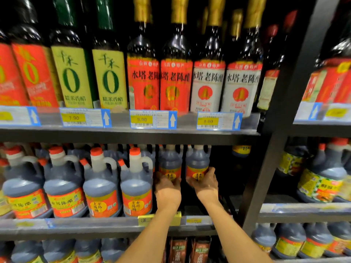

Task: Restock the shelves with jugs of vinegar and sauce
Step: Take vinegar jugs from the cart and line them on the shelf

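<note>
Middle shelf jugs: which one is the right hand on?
The rightmost jug, set back from the front row; the right hand cups its label. Its neighbour jug has the left hand.

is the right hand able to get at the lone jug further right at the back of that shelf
Probably yes: the right hand rests on a jug, and the shelf space toward the lone jug looks open.

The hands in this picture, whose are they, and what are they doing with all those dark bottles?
They belong to a person wearing a camera on the head, so you see what that person sees. It's a shop shelf. The left hand and right hand each press against a dark jug: the left jug and the right jug, set deep on the middle shelf. More red-capped jugs stand beside them, tall vinegar bottles above.
</note>
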